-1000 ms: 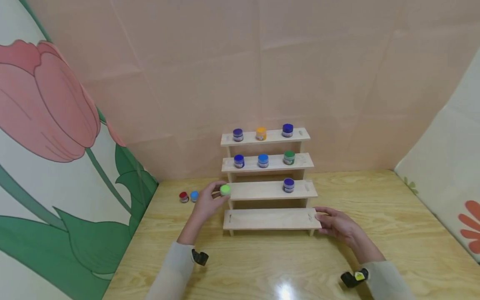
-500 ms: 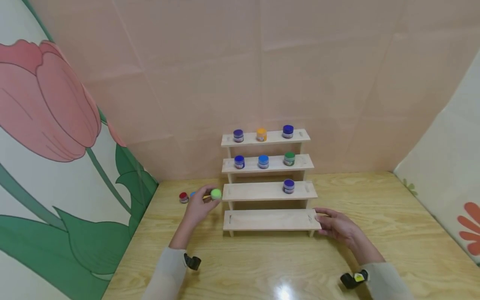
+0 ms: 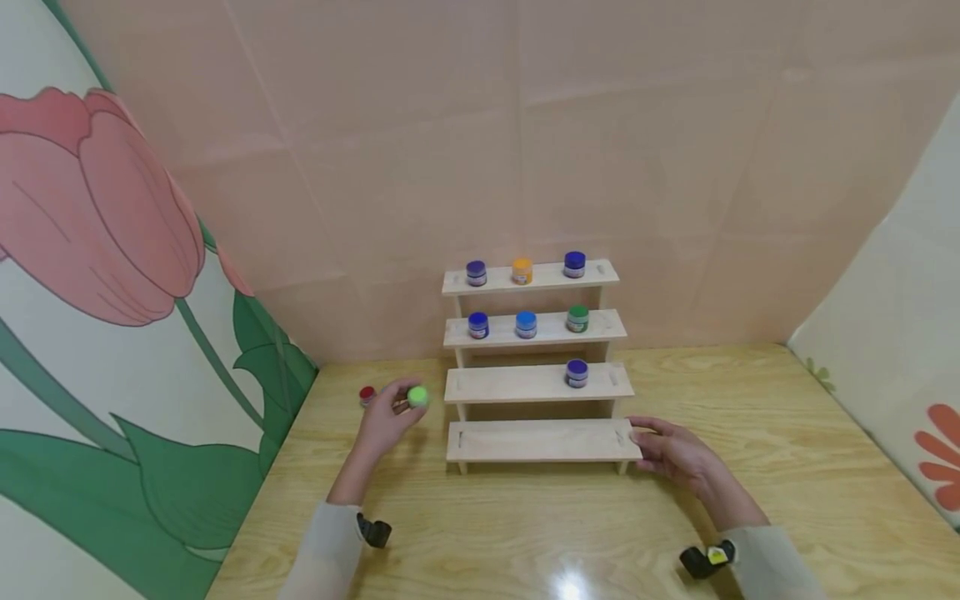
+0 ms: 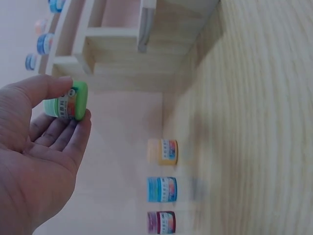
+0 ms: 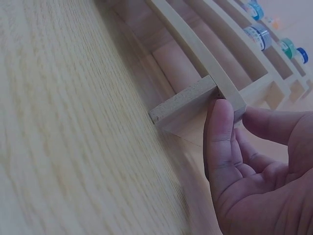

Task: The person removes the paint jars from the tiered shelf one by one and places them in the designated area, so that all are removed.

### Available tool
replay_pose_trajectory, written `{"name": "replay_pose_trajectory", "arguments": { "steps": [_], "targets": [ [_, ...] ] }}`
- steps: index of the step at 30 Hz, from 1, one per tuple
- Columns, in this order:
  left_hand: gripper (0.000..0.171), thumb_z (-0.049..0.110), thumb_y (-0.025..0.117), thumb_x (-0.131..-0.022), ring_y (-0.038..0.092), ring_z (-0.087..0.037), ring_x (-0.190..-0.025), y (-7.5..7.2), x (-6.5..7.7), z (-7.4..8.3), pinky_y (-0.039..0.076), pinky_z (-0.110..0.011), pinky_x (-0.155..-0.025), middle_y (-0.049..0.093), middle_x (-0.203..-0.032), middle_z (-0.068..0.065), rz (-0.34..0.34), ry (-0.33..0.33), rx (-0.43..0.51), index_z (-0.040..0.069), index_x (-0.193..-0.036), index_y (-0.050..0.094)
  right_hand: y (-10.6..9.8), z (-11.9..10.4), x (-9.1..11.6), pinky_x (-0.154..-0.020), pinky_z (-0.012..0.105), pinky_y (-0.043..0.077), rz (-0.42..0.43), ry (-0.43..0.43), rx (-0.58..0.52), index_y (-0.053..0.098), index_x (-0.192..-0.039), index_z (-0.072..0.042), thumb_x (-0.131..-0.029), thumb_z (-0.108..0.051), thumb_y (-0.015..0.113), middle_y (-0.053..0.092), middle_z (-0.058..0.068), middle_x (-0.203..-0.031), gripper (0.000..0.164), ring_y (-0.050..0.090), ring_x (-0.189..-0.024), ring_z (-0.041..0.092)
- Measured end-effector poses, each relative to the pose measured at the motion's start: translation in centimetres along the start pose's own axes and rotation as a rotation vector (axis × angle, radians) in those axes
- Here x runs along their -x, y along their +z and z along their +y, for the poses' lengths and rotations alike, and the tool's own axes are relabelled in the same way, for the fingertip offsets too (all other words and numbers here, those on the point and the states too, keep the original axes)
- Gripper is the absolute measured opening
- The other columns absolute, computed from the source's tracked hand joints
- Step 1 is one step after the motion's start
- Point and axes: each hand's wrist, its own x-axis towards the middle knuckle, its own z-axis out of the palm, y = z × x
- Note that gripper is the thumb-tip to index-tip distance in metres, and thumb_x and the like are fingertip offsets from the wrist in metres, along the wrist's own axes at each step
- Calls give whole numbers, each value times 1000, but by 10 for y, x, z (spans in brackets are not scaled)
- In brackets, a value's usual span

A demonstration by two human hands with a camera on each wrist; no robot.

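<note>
A light green paint jar (image 3: pixel 417 397) is pinched between the thumb and fingers of my left hand (image 3: pixel 382 423), held above the table left of the stepped wooden rack (image 3: pixel 538 385). The left wrist view shows the jar (image 4: pixel 67 101) on its side in that frame, its label partly covered by fingers. My right hand (image 3: pixel 678 452) grips the right end of the rack's lowest step (image 3: pixel 543 441), thumb on one face and fingers on the other, as the right wrist view shows of the hand (image 5: pixel 264 171). A dark purple jar (image 3: pixel 577 373) stands on the third step down.
Purple (image 3: pixel 476 272), orange (image 3: pixel 522 271) and blue (image 3: pixel 574 264) jars stand on the top step. Below are dark blue (image 3: pixel 478 325), light blue (image 3: pixel 526 324) and green (image 3: pixel 577 318) ones. Orange (image 4: pixel 168 152), blue (image 4: pixel 162 189) and red (image 4: pixel 161 223) jars stand on the table.
My left hand has drawn away from the rack to the left and slightly down, carrying the light green jar, and hides the blue jar on the table. The right hand stays put.
</note>
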Motion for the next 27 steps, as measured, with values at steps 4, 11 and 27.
{"name": "replay_pose_trajectory", "arguments": {
  "steps": [4, 11, 27],
  "targets": [
    [48, 4, 76, -88, 59, -36, -124, -5, 0, -8, 51, -46, -105, 63, -131, -19, 7, -9, -11, 0, -133, 60, 1, 0, 0, -78, 29, 61, 2, -3, 9, 37, -152, 1, -101, -14, 63, 72, 0, -104, 59, 69, -91, 13],
    [47, 0, 76, -87, 60, -34, -120, -12, 2, -16, 53, -43, -103, 64, -126, -19, -5, -35, -4, -2, -132, 60, 1, 0, 1, -78, 29, 61, 0, -2, 12, 36, -152, 1, -101, -14, 63, 72, 0, -105, 60, 68, -91, 13],
    [48, 4, 76, -88, 60, -40, -121, -16, -6, -45, 54, -47, -101, 65, -125, -20, 7, -133, -53, -2, -133, 59, 1, 1, 1, -76, 28, 61, -15, -16, 7, 38, -152, 0, -101, -14, 62, 72, 0, -104, 58, 69, -90, 13]
  ]
}}
